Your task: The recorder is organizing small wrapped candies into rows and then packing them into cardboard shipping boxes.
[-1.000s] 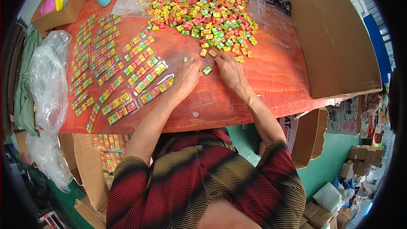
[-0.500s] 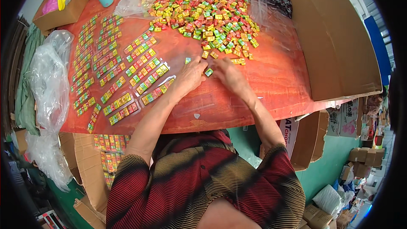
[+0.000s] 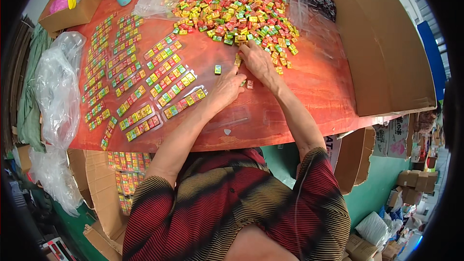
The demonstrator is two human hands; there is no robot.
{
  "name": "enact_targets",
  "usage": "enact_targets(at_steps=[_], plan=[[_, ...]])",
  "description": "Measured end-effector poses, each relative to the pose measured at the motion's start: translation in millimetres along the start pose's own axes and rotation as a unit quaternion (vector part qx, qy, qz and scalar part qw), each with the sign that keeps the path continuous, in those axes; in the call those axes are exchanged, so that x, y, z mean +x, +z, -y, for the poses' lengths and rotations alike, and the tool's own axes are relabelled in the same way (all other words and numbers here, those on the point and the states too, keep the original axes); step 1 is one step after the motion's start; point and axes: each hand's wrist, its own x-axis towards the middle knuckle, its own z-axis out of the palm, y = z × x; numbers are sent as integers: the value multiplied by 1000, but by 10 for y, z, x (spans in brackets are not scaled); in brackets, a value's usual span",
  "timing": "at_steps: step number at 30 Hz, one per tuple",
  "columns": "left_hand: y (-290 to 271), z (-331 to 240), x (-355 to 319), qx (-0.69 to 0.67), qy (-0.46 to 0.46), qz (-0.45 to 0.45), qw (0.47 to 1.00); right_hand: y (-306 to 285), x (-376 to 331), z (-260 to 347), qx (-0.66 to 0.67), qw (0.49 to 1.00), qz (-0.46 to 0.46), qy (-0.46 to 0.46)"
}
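Both hands at near edge of small glossy square packets, orange-red tabletop.

Right hand (image 3: pixel 258 60) fingertips reach into the packet heap (image 3: pixel 234 7), grip unclear; left hand (image 3: pixel 227 87) fingers together, flat beside a loose green packet (image 3: pixel 218 69). Sealed clear strips (image 3: pixel 145 87) in rows left; cardboard sheet (image 3: pixel 382 48) bounds right; bare wood near edge.
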Motion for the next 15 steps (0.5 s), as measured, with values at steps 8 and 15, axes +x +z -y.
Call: enact_targets(at_steps=[8, 15], plan=[[-31, 16, -63, 8, -102, -39, 994, -189, -220, 81, -46, 996, -48, -52], [-139, -38, -77, 7, -120, -16, 993, -264, -737, 474, -29, 997, -33, -63]])
